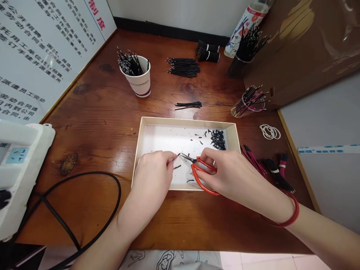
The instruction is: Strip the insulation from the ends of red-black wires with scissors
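Note:
A shallow cardboard box (185,122) with a white bottom lies on the wooden table (84,120), holding black wire offcuts in a heap (218,139) and scattered bits. Over its near edge, my left hand (152,176) pinches a short black wire (176,155). My right hand (227,172) is shut on red-handled scissors (201,178), whose metal blades (187,157) point left. The blade tips sit just beside the wire's end, and the two hands nearly meet above the box. Part of the scissor handles is hidden by my fingers.
A paper cup (137,77) and a glass (247,105) hold wires. Black wire bundles (183,67) lie behind the box, and red-and-black bundles (277,172) lie right of it. A white power strip (19,168) and black cable (84,187) sit at left, beside a printed sign (42,48).

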Available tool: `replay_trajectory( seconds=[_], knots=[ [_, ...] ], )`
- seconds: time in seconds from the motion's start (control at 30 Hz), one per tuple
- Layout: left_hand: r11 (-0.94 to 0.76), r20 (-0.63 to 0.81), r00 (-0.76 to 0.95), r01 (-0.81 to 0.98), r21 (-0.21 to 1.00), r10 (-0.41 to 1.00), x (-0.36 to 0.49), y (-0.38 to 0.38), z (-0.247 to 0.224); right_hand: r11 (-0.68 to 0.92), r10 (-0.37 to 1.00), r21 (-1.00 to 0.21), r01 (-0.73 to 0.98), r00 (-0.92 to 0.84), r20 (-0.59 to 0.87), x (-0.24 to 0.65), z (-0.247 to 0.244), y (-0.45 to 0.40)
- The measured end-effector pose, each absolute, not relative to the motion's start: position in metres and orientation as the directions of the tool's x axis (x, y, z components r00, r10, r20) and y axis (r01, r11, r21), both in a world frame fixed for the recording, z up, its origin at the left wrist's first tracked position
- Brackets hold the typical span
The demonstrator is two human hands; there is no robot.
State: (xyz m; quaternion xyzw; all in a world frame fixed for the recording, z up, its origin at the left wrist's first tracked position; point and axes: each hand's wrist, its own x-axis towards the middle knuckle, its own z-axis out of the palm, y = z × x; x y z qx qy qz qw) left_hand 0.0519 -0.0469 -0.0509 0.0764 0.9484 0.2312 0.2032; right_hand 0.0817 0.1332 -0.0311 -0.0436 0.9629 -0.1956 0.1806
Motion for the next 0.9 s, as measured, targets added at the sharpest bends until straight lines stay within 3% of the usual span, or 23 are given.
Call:
replay_trajectory(
  seconds=[0.9],
  knots=[
    [0.889,-0.375,-0.905,0.007,0.458,0.201,0.0494,-0.0466,-0.0541,0.97,-0.191,-0.205,-0.129,-0.928,-0.321,0.0757,-0.0264,0.1255]
  ],
)
